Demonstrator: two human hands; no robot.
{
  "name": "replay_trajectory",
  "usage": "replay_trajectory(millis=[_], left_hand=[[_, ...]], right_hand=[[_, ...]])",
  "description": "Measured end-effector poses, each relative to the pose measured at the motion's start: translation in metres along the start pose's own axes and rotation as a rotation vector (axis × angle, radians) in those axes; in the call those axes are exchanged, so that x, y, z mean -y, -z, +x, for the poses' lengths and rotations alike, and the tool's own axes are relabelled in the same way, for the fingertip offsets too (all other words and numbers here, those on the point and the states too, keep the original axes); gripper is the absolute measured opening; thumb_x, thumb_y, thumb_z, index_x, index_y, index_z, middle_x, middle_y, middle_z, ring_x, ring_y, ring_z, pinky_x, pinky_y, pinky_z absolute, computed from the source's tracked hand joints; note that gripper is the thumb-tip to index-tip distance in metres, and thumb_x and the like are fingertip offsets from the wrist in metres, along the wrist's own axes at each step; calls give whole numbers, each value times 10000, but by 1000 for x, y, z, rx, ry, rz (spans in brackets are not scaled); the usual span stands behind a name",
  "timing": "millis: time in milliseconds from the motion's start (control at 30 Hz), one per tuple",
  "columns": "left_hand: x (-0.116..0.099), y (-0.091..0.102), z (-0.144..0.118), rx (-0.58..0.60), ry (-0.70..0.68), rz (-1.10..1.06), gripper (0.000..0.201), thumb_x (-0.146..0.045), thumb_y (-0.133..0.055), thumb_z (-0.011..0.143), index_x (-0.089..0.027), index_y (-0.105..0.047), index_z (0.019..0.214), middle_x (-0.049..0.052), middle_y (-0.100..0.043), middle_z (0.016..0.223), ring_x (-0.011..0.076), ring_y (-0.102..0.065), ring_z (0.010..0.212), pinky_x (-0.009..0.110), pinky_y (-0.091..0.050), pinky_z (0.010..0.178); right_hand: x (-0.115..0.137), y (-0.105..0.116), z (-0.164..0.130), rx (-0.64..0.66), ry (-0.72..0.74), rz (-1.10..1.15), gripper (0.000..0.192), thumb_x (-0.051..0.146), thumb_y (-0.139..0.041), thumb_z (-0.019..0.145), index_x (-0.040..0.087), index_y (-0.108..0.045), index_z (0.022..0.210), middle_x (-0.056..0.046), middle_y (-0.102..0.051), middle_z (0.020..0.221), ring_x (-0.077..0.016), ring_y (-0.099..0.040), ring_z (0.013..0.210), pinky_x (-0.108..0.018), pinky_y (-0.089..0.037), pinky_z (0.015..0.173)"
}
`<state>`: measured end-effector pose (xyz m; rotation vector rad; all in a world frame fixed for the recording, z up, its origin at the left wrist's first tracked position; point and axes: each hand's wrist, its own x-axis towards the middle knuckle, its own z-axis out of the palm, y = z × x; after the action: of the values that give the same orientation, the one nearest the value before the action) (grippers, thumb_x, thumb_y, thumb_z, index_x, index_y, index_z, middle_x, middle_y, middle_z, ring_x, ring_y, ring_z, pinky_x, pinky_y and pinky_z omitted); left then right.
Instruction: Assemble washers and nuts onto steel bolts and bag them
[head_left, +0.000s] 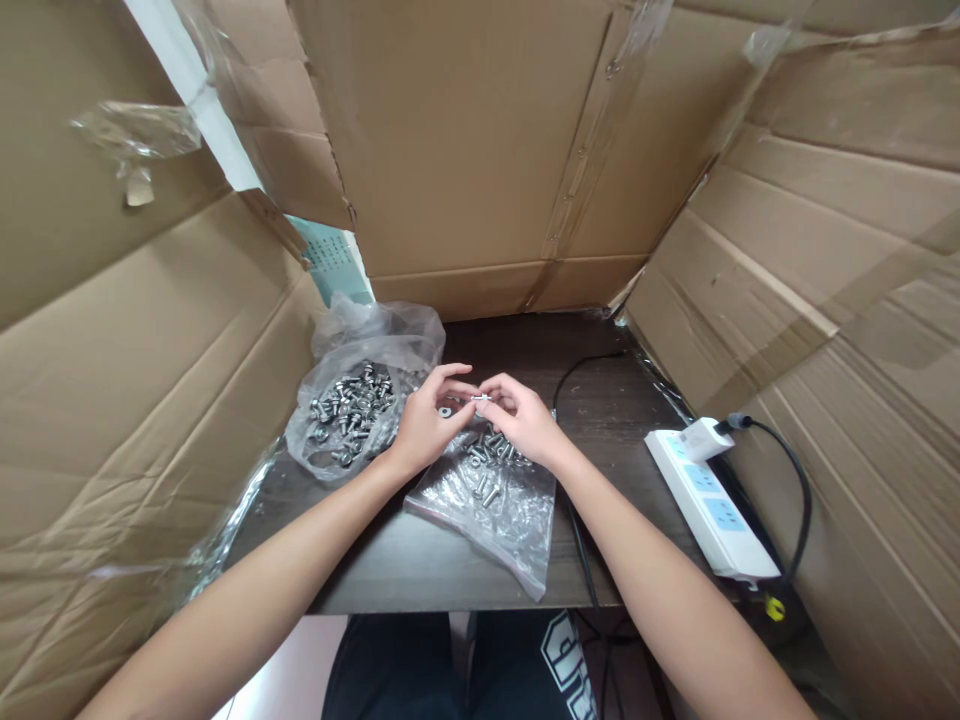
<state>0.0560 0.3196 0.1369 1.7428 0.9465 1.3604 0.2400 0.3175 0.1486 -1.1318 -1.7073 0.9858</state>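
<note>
My left hand (427,425) and my right hand (525,418) meet above the dark table (420,560), fingertips pinched together on one small silver bolt (481,398). A washer (446,411) seems to rest in the left palm. Below the hands lies a flat clear zip bag (502,510) with several bolts on it. Left of the hands sits an open crumpled plastic bag (352,405) heaped with several metal bolts and nuts.
Cardboard panels wall the table on the left (135,380), back (465,150) and right (825,300). A white power strip (709,505) with a plugged adapter lies at the right edge. A black cable (577,520) crosses the table. My dark trousers show below the front edge.
</note>
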Motion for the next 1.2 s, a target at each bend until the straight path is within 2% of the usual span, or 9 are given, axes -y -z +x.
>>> replay_trajectory(millis=[100,233,367,533,600,733,900,1067,1200], left_hand=[[1,-1,0,5,-6,-12,456,-249,-767,878,-191,-593,1296,64,-818,1016,187,-790,923,282,-627,813],[2,0,-1,-8,-7,-24,456,-258,-770,883,-189,-590,1296,68,-818,1017,187,-791,928,280,-630,810],[2,0,0,4,-12,-31,458,-242,-768,881,-190,-587,1298,73,-819,1028,188,-791,933,288,-637,824],[3,-1,0,4,-7,-47,452,-241,-761,882,-184,-586,1294,79,-819,1027,189,-794,933,283,-640,816],[3,-1,0,7,-1,-57,451,-238,-762,878,-182,-590,1291,79,-819,1027,182,-793,918,273,-638,805],[3,-1,-1,3,7,-64,471,-243,-778,868,-187,-593,1298,78,-820,1026,190,-793,942,282,-639,814],[1,0,0,-10,11,-66,469,-247,-779,866,-188,-596,1294,83,-821,1032,194,-794,943,296,-639,827],[0,1,1,-30,28,-57,465,-261,-782,867,-187,-596,1287,96,-818,1038,211,-795,975,313,-637,838],[-1,0,0,-22,14,-72,465,-267,-781,870,-193,-590,1287,90,-813,1040,209,-793,965,311,-639,825]], right_hand=[[-1,-1,0,-28,-32,-98,471,569,-479,1001,212,-585,713,2,-552,591,-159,-540,578,-293,-405,607],[0,-1,0,-28,3,4,322,535,-624,913,217,-642,955,11,-622,734,-150,-548,593,-286,-425,609],[1,-2,0,-30,-42,-98,433,568,-499,987,214,-591,754,10,-538,601,-155,-518,571,-288,-386,578],[1,-2,-1,-9,16,-8,357,489,-652,886,220,-620,1118,4,-644,857,-143,-567,629,-279,-441,621],[1,-2,-1,-5,18,-84,287,499,-597,935,216,-639,962,1,-633,780,-153,-569,635,-282,-422,624],[-1,-2,0,-88,-22,-179,501,563,-413,1038,221,-579,711,-9,-569,603,-175,-548,590,-302,-381,609],[-3,-2,1,-1,-28,-39,407,529,-463,1005,228,-548,744,14,-534,614,-162,-517,557,-296,-400,593],[0,-1,1,-55,56,4,236,369,-635,863,236,-550,1039,7,-609,882,-157,-577,690,-294,-439,660],[0,0,2,-20,82,-78,296,430,-481,982,220,-573,796,-30,-567,842,-179,-574,758,-323,-452,700]])
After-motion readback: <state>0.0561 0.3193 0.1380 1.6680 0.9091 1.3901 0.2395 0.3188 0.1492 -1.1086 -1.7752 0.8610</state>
